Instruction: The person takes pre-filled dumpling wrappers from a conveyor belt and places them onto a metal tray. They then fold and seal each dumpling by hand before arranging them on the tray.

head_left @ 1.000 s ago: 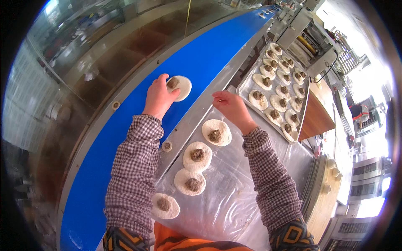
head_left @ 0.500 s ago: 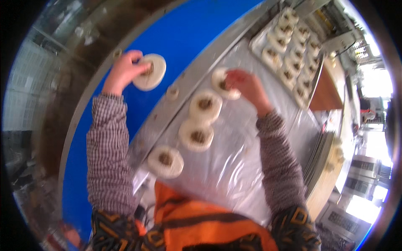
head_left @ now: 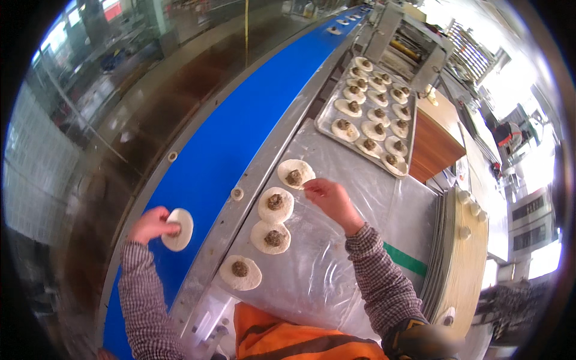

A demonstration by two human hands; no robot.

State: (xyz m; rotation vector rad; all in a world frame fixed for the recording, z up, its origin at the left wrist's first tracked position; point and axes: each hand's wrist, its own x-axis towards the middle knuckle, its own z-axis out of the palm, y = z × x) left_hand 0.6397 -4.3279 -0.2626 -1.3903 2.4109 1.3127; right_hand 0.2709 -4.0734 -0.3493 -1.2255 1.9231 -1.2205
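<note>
My left hand (head_left: 150, 227) is over the blue conveyor belt (head_left: 225, 135), its fingers closed on a pale, flat dough round (head_left: 183, 233). Those fingertips partly cover a brown dab of filling at its middle. At the right edge of another dough round (head_left: 289, 165) are the pinched fingertips of my right hand (head_left: 331, 201). That round lies farthest in a row on the plastic-covered table (head_left: 318, 258). Nearer me in the same row lie three more rounds, the closest being a dough round (head_left: 231, 281), each topped with a brown lump of filling (head_left: 240, 269).
A metal tray (head_left: 331, 108) with several filled rounds stands at the table's far end. Beyond it is a grey machine (head_left: 393, 45). To the right, stacked thin trays (head_left: 437, 246) adjoin a wooden board (head_left: 465, 270). A metal rail (head_left: 243, 198) divides belt from table.
The view has tilted up, showing more of the belt and tray. My left hand has come nearer along the belt with its round. My right hand has drawn back to its round's edge.
</note>
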